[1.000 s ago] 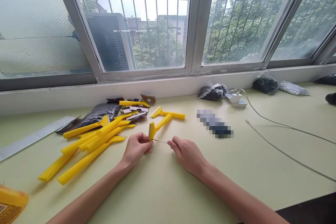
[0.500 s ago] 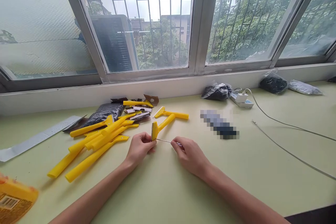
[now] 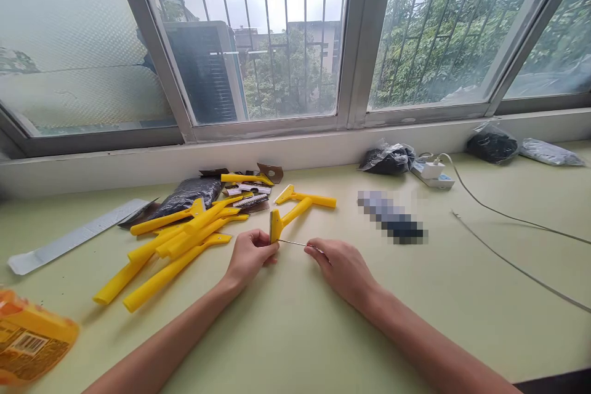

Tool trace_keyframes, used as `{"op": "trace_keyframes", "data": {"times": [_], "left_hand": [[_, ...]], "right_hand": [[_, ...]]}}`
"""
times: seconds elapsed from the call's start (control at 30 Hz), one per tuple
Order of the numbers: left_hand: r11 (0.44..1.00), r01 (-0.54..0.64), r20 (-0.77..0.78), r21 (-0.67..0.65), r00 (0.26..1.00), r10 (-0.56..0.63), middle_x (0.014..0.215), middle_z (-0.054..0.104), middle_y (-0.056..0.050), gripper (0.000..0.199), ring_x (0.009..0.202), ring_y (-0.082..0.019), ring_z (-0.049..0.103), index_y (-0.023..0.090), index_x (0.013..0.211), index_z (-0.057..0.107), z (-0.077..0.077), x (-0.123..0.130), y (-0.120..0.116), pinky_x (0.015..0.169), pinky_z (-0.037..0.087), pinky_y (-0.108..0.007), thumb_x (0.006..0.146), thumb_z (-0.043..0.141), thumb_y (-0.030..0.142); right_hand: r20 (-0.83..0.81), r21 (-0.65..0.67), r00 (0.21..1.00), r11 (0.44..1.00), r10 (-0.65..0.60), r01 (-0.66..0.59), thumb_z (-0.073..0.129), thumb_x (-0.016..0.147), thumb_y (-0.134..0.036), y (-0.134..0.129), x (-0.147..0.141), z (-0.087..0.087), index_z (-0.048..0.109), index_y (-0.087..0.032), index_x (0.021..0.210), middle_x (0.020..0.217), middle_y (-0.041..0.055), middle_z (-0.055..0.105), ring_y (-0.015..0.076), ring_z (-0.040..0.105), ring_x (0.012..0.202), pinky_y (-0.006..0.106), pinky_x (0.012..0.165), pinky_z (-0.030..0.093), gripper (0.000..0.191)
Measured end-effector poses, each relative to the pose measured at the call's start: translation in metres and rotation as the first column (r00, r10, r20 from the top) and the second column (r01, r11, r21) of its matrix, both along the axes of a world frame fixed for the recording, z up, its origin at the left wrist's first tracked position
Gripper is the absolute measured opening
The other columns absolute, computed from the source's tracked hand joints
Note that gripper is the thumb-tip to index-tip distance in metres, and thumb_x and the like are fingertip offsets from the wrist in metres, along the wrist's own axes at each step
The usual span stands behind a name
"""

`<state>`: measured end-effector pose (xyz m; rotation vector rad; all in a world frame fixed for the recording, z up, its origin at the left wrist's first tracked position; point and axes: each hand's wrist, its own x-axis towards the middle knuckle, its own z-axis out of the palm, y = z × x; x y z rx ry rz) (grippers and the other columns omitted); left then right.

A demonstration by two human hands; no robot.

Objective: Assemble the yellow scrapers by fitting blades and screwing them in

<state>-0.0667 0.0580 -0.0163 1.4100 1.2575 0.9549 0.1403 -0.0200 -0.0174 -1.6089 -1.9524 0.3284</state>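
My left hand [image 3: 252,257] is closed on the head of a yellow scraper [image 3: 295,212], whose handle points away to the upper right. In my right hand [image 3: 339,266] a thin metal screwdriver [image 3: 293,243] is pinched, its handle mostly hidden by the fingers. The screwdriver's shaft runs left, and its tip meets the lower part of the scraper head near my left fingertips. Just behind lies another yellow scraper [image 3: 318,200]. A loose pile of several yellow scrapers [image 3: 184,240] spreads to the left of my left hand.
Behind the pile are a black plastic bag [image 3: 189,197] and small blade packets [image 3: 252,202]. A pale strip [image 3: 76,237] and an orange-yellow package [image 3: 34,345] lie left. At right are a blurred object [image 3: 392,218], bagged black parts [image 3: 388,159], a power strip [image 3: 434,177] and cables [image 3: 512,261].
The whole view has shifted slightly, so everything sits a little further right. Both hands keep the same hold, with the screwdriver tip still at the scraper head.
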Motion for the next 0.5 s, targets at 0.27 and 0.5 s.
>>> {"op": "trace_keyframes", "data": {"times": [0.27, 0.5], "left_hand": [[1.0, -0.005, 0.012, -0.002, 1.0, 0.005, 0.063, 0.064, 0.001, 0.03, 0.056, -0.014, 0.065, 0.016, 0.069, 0.061, -0.0006, 0.0, 0.0, 0.056, 0.057, -0.026, 0.062, 0.084, 0.034], [1.0, -0.008, 0.025, 0.001, 1.0, 0.008, 0.064, 0.063, 0.001, 0.03, 0.055, -0.014, 0.065, 0.015, 0.068, 0.062, -0.0014, 0.0006, 0.0008, 0.057, 0.057, -0.026, 0.061, 0.085, 0.033]], "right_hand": [[0.002, -0.018, 0.997, 0.997, -0.081, 0.081, 0.041, 0.105, -0.03, -0.0023, -0.0042, 0.0023, 0.048, -0.022, 0.086, 0.08, 0.0048, 0.07, 0.0197, 0.059, 0.067, 0.029, 0.06, 0.029, 0.022], [-0.013, -0.055, 0.996, 0.995, -0.088, 0.087, 0.035, 0.107, -0.038, -0.0052, -0.0079, 0.0077, 0.048, -0.023, 0.091, 0.069, 0.0, 0.066, 0.0181, 0.056, 0.06, 0.028, 0.058, 0.028, 0.026]]}}
